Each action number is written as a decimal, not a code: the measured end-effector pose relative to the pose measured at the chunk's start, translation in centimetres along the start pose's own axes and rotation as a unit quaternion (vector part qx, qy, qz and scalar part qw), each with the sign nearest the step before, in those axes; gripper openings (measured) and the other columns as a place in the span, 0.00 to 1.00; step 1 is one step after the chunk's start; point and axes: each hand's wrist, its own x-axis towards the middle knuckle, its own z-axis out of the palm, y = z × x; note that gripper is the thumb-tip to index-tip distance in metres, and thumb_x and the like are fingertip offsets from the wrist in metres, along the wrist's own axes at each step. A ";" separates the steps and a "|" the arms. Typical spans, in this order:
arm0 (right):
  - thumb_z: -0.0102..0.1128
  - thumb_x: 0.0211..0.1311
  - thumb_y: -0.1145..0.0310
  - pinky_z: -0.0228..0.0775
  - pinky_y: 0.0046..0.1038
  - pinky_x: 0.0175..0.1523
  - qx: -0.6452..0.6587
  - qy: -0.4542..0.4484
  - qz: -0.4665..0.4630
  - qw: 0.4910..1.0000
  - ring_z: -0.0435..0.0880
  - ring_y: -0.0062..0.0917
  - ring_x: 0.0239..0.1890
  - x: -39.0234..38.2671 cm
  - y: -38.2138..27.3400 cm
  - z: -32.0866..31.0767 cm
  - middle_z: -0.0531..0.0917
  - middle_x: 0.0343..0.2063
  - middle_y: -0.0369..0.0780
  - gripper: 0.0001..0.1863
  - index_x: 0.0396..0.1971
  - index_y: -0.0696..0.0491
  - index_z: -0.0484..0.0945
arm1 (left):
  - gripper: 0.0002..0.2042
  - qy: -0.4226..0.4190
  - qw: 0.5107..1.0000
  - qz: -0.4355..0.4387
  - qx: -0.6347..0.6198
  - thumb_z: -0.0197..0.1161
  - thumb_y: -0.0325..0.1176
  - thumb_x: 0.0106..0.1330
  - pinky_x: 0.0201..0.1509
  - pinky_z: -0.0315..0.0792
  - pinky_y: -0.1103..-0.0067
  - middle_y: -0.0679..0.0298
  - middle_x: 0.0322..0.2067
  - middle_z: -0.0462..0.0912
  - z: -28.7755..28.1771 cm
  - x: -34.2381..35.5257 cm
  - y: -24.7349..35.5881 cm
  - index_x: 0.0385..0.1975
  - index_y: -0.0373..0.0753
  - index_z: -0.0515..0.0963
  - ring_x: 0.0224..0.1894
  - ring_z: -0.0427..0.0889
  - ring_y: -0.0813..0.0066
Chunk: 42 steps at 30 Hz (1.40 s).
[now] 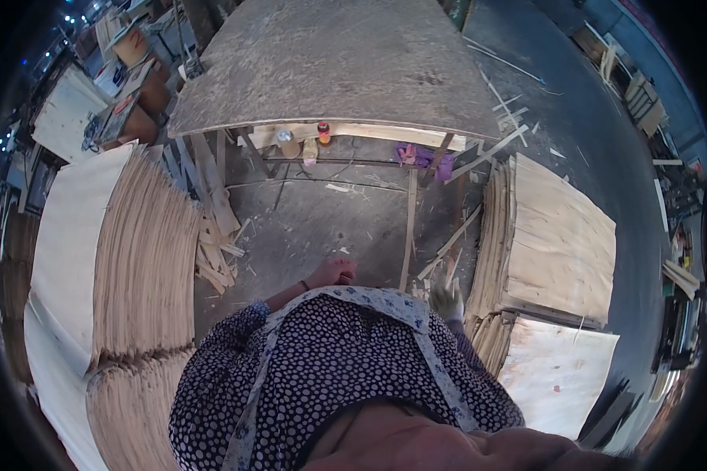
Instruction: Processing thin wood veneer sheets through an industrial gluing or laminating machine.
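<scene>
My left hand (334, 272) is bare, with a dark band at the wrist, and hangs in front of my apron (346, 295). Its fingers are curled in; whether anything is inside them is hidden. My right hand (446, 303) wears a pale glove and hangs low at my right side. It is close to the stack of thin wood sheets (491, 235) on the right, and blur hides how its fingers are set. On the left stands another tall stack of wood veneer sheets (145, 251), apart from my hands.
A wide, worn wooden table (330, 71) stands ahead. Under its near edge are bottles (288, 144) and a purple cloth (432, 159) on a low shelf. Wood strips (212, 255) and splinters litter the floor (314, 216). More pale sheets (559, 369) lie at the near right.
</scene>
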 end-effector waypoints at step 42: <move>0.44 0.68 0.45 0.34 0.49 0.76 0.128 0.297 0.093 0.942 0.53 0.44 0.74 55.2 -3.4 -49.4 0.60 0.71 0.48 0.36 0.70 0.50 0.61 | 0.16 0.380 0.879 0.286 0.038 0.64 0.34 0.63 0.26 0.73 0.78 0.63 0.28 0.83 -35.6 3.3 46.5 0.49 0.36 0.78 0.24 0.79 0.76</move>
